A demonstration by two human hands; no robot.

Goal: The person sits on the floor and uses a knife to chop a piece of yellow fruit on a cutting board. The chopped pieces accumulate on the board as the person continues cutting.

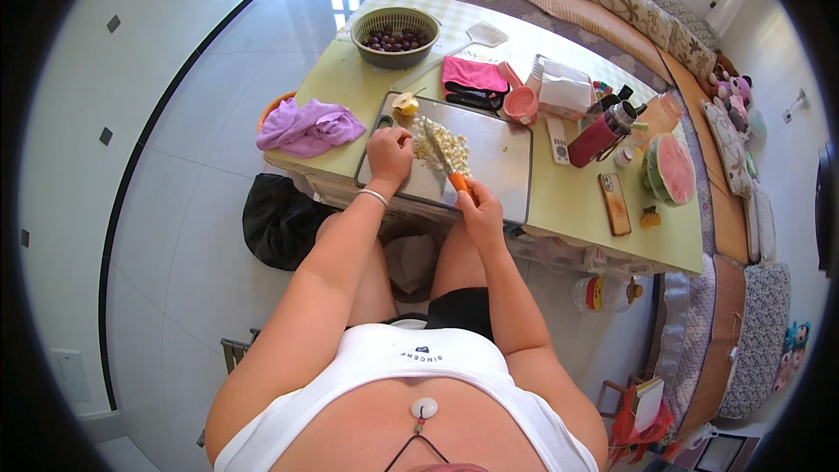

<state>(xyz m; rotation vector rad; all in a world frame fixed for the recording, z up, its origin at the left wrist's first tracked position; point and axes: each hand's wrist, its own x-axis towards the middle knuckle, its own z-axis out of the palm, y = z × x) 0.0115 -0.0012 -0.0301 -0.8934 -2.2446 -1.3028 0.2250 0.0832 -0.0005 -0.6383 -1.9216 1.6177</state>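
My right hand [481, 207] is wrapped around the orange handle of a kitchen knife [435, 142]. Its blade lies across a heap of small pale-yellow chopped pieces [453, 147]. The heap sits on a metallic cutting board [495, 162] with a dark rim. Curled closed over the board's left side is my left hand [390, 156], beside the heap; its fingers hide whatever may be inside. Just beyond it, near the board's far left corner, a cut piece of apple [405, 103] shows pale flesh.
Around the board stand a colander [396, 59] of dark round fruit, a purple cloth [312, 128], a pink cloth [473, 72], a tissue box [565, 90], a remote [558, 140], a red thermos [600, 136], a phone [614, 204] and a cut watermelon [671, 171].
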